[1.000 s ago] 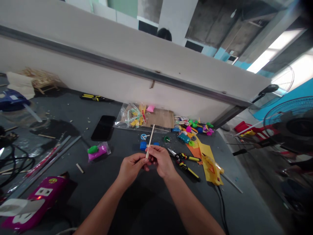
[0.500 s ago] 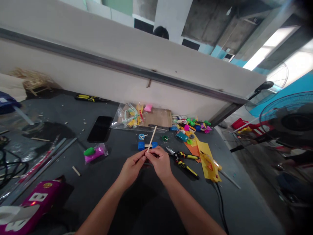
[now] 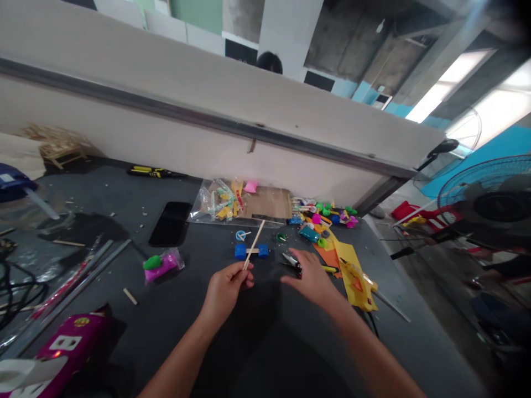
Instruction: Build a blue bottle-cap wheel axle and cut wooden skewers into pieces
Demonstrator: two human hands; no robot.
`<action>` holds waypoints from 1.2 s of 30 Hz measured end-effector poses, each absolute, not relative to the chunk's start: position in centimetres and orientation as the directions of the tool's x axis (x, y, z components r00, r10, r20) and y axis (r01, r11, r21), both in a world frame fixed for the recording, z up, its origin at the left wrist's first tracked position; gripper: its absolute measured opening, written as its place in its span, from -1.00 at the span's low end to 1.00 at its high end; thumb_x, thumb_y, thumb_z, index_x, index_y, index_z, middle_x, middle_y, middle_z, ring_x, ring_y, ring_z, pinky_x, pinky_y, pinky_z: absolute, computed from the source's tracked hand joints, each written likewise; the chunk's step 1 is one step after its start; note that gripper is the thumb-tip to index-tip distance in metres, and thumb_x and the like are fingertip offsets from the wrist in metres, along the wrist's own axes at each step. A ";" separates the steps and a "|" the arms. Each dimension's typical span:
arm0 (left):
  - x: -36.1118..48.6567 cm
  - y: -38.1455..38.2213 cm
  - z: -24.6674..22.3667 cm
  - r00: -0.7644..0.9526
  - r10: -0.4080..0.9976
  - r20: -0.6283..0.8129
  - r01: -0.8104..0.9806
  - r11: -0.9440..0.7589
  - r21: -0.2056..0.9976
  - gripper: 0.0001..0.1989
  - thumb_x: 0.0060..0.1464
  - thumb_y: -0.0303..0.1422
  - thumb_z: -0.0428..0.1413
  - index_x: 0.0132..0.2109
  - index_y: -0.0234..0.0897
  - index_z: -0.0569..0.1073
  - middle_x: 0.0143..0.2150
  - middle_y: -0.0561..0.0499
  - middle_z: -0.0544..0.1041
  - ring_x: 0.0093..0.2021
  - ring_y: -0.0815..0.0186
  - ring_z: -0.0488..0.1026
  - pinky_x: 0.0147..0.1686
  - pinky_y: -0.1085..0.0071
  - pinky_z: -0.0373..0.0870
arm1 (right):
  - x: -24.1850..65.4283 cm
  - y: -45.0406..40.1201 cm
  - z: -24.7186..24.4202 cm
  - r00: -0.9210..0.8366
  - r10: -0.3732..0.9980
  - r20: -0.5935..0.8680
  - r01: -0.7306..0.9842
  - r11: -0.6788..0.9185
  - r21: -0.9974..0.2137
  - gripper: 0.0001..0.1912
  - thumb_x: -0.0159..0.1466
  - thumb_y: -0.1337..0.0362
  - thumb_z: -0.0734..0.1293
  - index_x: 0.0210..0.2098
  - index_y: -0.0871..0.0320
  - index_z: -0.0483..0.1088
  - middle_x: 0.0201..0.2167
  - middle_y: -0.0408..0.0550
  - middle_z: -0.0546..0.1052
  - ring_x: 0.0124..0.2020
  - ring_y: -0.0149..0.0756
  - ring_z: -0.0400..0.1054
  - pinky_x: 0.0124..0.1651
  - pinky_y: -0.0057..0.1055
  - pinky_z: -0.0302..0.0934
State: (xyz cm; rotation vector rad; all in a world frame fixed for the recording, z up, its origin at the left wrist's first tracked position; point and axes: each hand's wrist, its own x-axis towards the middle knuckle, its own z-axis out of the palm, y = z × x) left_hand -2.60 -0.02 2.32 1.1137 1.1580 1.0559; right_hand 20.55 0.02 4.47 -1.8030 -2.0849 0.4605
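Observation:
Between the thumb and fingers of my left hand is a thin wooden stick, tilted up and away from me. Just beyond it on the table lies a small piece with two blue blocks joined by a short wooden bar; the stick crosses over it in view. My right hand is open, thumb and fingers apart, over the pliers, and covers much of them. A blue ring and a dark green ring lie behind the blue piece.
A glue gun rests on yellow paper at the right. Coloured clay lumps sit at the back right. A black phone, a bag of pink clay and a purple power strip lie to the left. A fan stands beyond the table.
My right hand has let go of the stick and moved right, opening over the pliers. My left hand keeps the stick.

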 end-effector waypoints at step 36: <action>-3.2 0.2 3.8 0.290 0.927 -0.238 -0.145 0.288 0.947 -0.77 -0.18 -0.22 0.23 -0.46 -0.33 0.52 -0.52 0.02 0.48 -0.50 0.36 0.40 -0.35 0.36 0.42 | 18.9 -1.8 9.8 -0.406 0.902 -0.148 0.869 0.330 -0.370 -0.53 -0.03 0.37 0.28 -0.08 0.12 0.23 -0.18 -0.02 0.33 -0.19 -0.25 0.27 -0.16 -0.36 0.11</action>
